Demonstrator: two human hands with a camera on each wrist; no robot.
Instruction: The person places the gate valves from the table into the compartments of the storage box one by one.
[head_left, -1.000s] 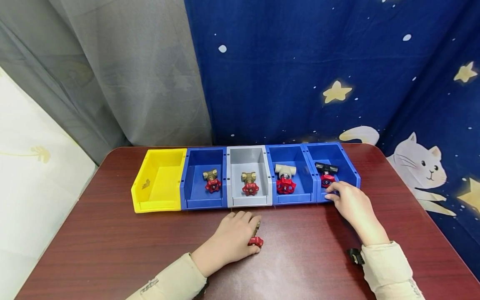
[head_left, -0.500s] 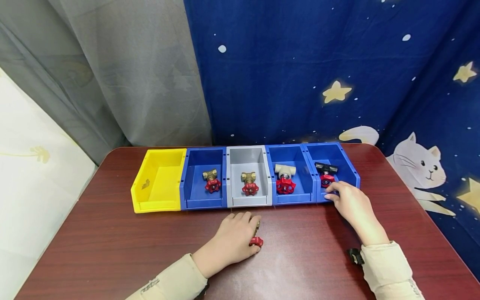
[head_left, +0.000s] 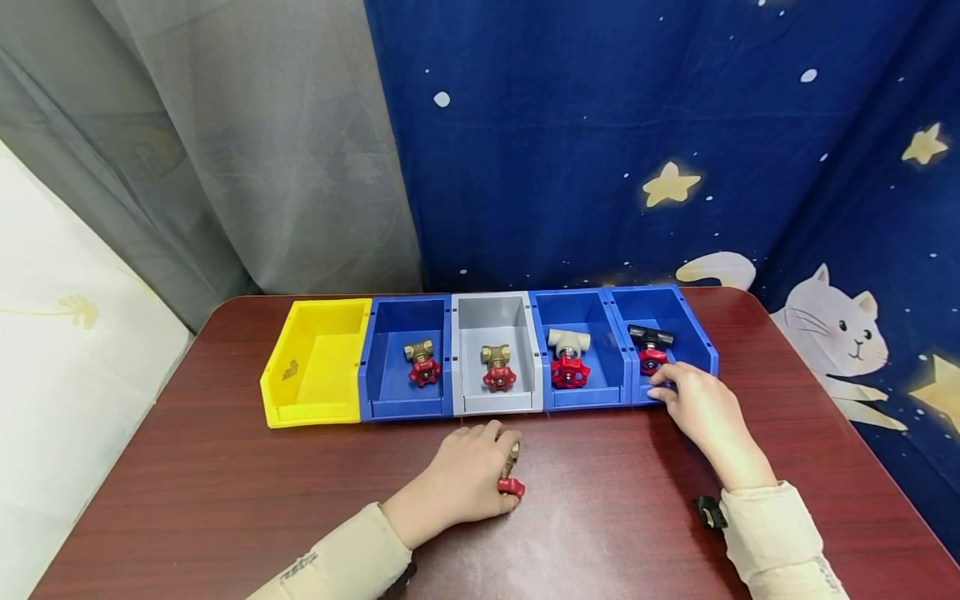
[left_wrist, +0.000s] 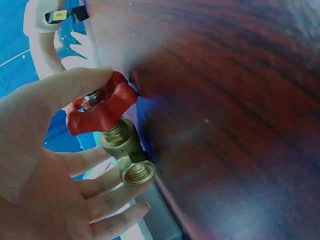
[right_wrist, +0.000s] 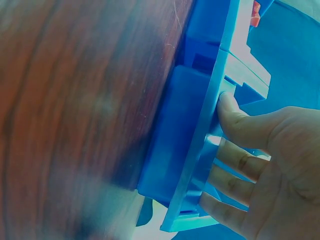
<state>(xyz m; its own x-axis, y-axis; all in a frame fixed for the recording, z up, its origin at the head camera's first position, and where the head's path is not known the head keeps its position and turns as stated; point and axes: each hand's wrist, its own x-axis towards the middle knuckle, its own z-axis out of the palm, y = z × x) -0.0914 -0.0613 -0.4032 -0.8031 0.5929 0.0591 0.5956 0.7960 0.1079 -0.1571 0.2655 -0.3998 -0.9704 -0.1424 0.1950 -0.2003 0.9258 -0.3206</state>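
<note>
My left hand holds a brass valve with a red handwheel just in front of the grey bin. Its thumb lies on the handwheel and its fingers are behind the brass body; the threaded port faces the left wrist camera. My right hand is at the front lip of the rightmost blue bin, thumb at the rim and fingers loosely extended over it. Just beyond those fingers, inside that bin, lies a black valve with a red handwheel.
Left of that bin stand a blue bin with a cream valve, a grey bin with a brass valve, another blue bin with a brass valve, and a yellow bin. Curtains hang behind the dark red table.
The camera view has shifted very slightly. The left hand tips the valve a little, so more of its brass body shows beside the fingers; the right hand stays at the bin.
</note>
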